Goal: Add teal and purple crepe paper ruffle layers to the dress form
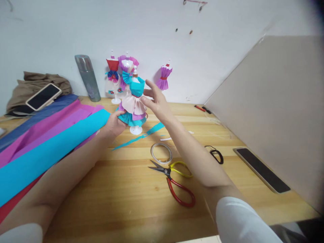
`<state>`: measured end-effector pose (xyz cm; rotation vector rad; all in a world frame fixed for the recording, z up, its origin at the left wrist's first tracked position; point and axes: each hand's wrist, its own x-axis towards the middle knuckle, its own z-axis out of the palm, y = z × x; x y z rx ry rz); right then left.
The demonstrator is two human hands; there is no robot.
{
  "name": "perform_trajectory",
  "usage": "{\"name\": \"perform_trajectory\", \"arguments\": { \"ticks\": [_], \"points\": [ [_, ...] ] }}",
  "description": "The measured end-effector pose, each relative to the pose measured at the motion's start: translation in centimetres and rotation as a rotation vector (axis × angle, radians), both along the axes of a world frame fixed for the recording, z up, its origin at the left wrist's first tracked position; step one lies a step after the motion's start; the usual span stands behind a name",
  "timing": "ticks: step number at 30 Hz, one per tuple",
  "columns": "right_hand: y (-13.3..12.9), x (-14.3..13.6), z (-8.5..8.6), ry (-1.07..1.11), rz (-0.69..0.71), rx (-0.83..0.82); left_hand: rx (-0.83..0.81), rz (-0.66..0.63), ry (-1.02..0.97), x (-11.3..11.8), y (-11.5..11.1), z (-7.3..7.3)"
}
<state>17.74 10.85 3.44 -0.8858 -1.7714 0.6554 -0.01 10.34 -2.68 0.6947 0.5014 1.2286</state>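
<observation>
Turquoise-and-pink dress form (pixel 137 88): upright, long axis vertical, between the hands at the counter (pixel 126 192). Left hand (pixel 116 123) pinching its skirt; right hand (pixel 156 100) spread beside the bodice, contact unclear. Behind: three dressed forms (pixel 112 65). Nearer: one tape roll (pixel 153 155), one pair of scissors (pixel 165 171)

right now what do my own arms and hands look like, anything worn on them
Your left hand and right hand are bare, with no gloves, rings, watch or bracelet to be seen. The forearms are uncovered too. Near the bottom of the view, the left sleeve and right sleeve are short, plain and whitish, with no visible print.
</observation>
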Motion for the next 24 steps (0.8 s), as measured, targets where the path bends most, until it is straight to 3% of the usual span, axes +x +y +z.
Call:
{"name": "perform_trajectory", "arguments": {
  "ticks": [6, 10, 15, 19, 24],
  "points": [
    [-1.8, -1.0, -1.0, 0.045, -0.138, 0.089, 0.023, 0.054, -0.055, -0.1, 0.0, -0.6],
    [-3.8, -0.6, -3.1, 0.028, -0.163, 0.122, 0.078, 0.002, -0.113, 0.4, -0.5, -1.5],
    [-5.1, 0.4, -4.7, -0.013, -0.271, 0.137, 0.084, -0.054, -0.037, 0.0, -1.5, -3.2],
    [-5.1, 0.8, -5.0, -0.006, -0.290, 0.085, 0.070, -0.072, 0.039, -0.3, -2.1, -4.2],
    [-4.9, 0.9, -5.1, 0.148, -0.321, -0.066, 0.053, -0.115, 0.046, 0.7, -2.7, -3.5]
  ]
}}
